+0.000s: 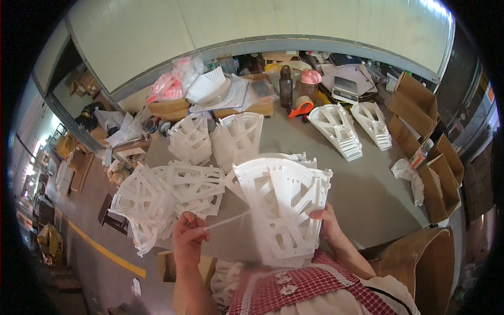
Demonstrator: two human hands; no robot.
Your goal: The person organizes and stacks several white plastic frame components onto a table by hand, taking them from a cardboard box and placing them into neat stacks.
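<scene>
My right hand grips the right edge of a white fan-shaped plastic frame with cut-out openings, standing upright in front of me. More such frames seem to stand behind it. My left hand is closed in a pinch on a thin whitish strip. That strip slants up toward the left side of the held frame; whether it is joined there I cannot tell. To the left lie piles of like frames, one pile at the table edge and another pile beside it.
Farther back stand more frame stacks, with two neat stacks to the right. An orange tape dispenser, a dark bottle and a small scale sit at the back. Cardboard boxes line the right side of the table.
</scene>
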